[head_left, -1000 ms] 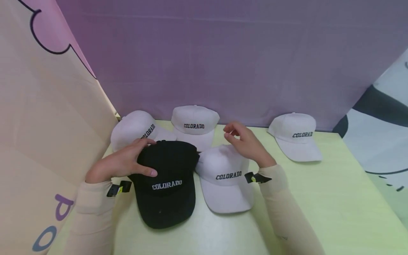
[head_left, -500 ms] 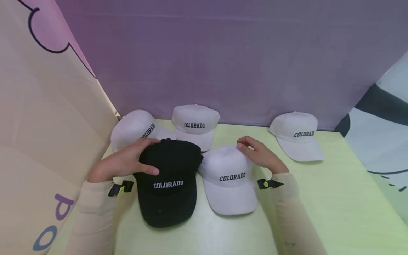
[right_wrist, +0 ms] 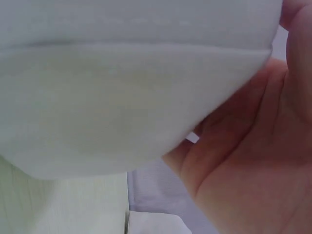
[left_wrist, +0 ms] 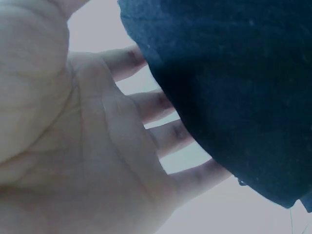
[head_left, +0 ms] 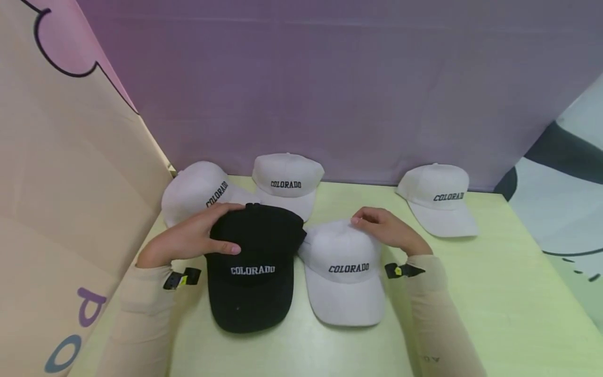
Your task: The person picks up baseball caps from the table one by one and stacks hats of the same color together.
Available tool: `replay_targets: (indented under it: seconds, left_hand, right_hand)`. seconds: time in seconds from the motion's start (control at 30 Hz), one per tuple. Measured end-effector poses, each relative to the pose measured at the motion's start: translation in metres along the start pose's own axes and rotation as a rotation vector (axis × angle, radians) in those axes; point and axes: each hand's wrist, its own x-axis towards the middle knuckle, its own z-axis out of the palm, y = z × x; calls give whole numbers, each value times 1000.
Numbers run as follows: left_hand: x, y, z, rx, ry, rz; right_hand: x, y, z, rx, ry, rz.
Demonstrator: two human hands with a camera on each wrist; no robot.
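Observation:
A black cap (head_left: 252,293) with white "COLORADO" lettering is in the front left of the head view. My left hand (head_left: 190,238) grips its crown, thumb on the front and fingers behind it. In the left wrist view, those fingers (left_wrist: 170,139) pass behind the dark cloth. Beside it on the right is a white cap (head_left: 344,301) with black lettering. My right hand (head_left: 388,228) holds this one at the top right of its crown. The right wrist view has the white cap (right_wrist: 97,107) close up, with the fingers partly hidden behind it.
Two more white caps stand behind, one at the back left (head_left: 193,186) and one back centre (head_left: 287,170). Another white cap (head_left: 438,183) is at the back right. A purple cloth wall (head_left: 301,89) borders the pale table (head_left: 494,293), with a printed wall (head_left: 80,173) on the left.
My right hand has come down from above the white cap, moving right and toward me onto its crown. My left hand and the black cap have shifted slightly right; the white cap has shifted too.

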Motion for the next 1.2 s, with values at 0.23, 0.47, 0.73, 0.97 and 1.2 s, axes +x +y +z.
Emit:
replay_targets:
  seconds: [0.23,0.47,0.73,0.97,1.2]
  left_hand:
    - [6,-15,-7,-122,178,-11]
    - [16,-40,-9,-49,652,-150]
    - [27,-70,-5,-74,681,-323]
    - [29,-88,-8,-124,666,-400]
    - [36,-98,-13,-252,640,-515]
  right_hand:
    - [-5,9,-6,39,71,38]
    - [-9,22,-18,50,182,54]
    - [-12,31,-25,36,300,86]
    - [-7,32,-22,80,360,75]
    - [-3,27,-21,60,374,156]
